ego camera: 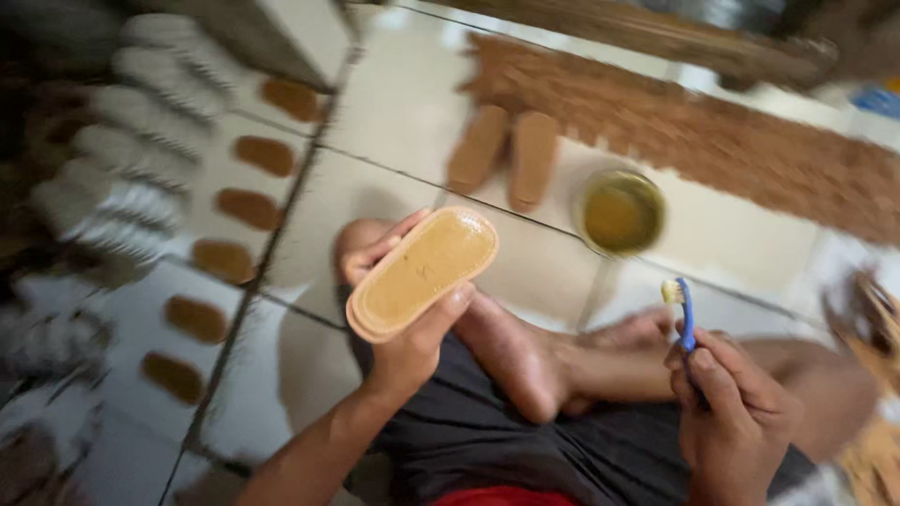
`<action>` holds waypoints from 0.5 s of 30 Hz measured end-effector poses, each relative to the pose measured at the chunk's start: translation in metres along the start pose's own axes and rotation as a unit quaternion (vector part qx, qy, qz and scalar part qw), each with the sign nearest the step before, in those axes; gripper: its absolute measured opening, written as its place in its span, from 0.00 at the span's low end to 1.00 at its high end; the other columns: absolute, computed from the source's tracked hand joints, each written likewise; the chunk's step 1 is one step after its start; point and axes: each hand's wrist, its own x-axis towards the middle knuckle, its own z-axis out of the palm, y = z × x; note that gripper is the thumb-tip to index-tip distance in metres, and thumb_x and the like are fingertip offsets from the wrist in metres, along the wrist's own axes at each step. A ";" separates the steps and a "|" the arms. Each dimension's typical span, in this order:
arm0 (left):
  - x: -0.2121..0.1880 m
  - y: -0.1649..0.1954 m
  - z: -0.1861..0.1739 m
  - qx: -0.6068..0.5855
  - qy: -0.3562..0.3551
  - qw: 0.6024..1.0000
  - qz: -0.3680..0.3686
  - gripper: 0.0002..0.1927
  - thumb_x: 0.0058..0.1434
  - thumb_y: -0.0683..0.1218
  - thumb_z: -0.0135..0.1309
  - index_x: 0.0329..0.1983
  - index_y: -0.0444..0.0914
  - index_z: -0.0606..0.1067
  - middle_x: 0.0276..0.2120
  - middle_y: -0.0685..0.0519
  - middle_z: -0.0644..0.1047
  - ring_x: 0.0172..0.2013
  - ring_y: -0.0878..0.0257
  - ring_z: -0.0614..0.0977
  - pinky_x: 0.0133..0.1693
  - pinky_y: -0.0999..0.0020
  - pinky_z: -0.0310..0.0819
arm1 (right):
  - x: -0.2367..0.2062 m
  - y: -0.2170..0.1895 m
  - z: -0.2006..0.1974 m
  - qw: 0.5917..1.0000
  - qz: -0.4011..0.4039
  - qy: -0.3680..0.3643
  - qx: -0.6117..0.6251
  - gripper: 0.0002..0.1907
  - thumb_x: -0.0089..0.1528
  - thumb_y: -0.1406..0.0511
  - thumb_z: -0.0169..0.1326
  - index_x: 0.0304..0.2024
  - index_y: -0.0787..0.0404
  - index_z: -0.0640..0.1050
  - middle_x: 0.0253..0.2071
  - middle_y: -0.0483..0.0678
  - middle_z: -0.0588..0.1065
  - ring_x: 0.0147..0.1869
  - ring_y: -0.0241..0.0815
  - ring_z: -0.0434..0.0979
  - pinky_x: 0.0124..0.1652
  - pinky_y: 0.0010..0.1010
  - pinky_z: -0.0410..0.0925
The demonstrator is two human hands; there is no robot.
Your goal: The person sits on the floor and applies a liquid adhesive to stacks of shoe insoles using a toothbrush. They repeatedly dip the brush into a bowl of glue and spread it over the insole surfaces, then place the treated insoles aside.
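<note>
A tan, oval shoe sole (422, 272) sits just left of the frame's centre, gripped at its edges by the left hand (405, 337), fingers curled round it. At lower right, the right hand (731, 412) is closed on a blue toothbrush (682, 314), bristles up. Above it, a round bowl of yellowish glue (621, 213) stands on the pale tiled floor (394, 103).

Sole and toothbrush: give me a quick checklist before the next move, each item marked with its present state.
1. Left hand has a firm grip on the tan sole: ok.
2. Sole's flat face turned up: ok.
3. Right hand holds the blue toothbrush, bristles up: ok.
4. Bristles loaded with liquid: cannot tell.
5. Bowl of yellowish liquid upright on the floor by the right hand: ok.
6. Brush touching sole: not ok, apart.
</note>
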 end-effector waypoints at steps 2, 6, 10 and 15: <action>0.009 -0.005 -0.032 0.018 0.019 0.999 -0.045 0.33 0.53 0.31 0.62 0.62 0.30 0.64 0.61 0.39 0.72 0.63 0.54 0.73 0.65 0.62 0.66 | 0.009 0.013 0.011 1.000 0.016 -0.017 0.000 0.10 0.70 0.76 0.49 0.51 0.80 0.76 0.40 0.55 0.76 0.39 0.38 0.74 0.40 0.22 0.66; 0.012 -0.040 -0.116 -0.243 0.080 0.930 -0.264 0.28 0.55 0.33 0.59 0.60 0.31 0.67 0.50 0.48 0.78 0.49 0.62 0.80 0.48 0.70 0.77 | 0.030 0.023 0.047 0.993 0.059 -0.076 -0.065 0.10 0.73 0.74 0.48 0.53 0.79 0.73 0.42 0.55 0.75 0.42 0.39 0.74 0.42 0.24 0.66; -0.007 -0.070 -0.243 -0.194 0.121 0.889 -0.398 0.27 0.56 0.35 0.58 0.61 0.37 0.69 0.43 0.51 0.79 0.41 0.64 0.83 0.41 0.72 0.79 | 0.033 0.106 0.120 0.923 0.207 -0.236 0.223 0.06 0.73 0.72 0.46 0.49 0.72 0.72 0.43 0.53 0.73 0.46 0.40 0.71 0.46 0.27 0.64; -0.055 -0.060 -0.376 -0.184 0.174 0.877 -0.408 0.26 0.57 0.35 0.56 0.59 0.33 0.66 0.51 0.46 0.77 0.51 0.56 0.81 0.47 0.60 0.82 | 0.014 0.260 0.163 0.808 0.350 -0.360 0.309 0.03 0.72 0.70 0.44 0.45 0.63 0.69 0.45 0.50 0.70 0.50 0.42 0.68 0.51 0.30 0.60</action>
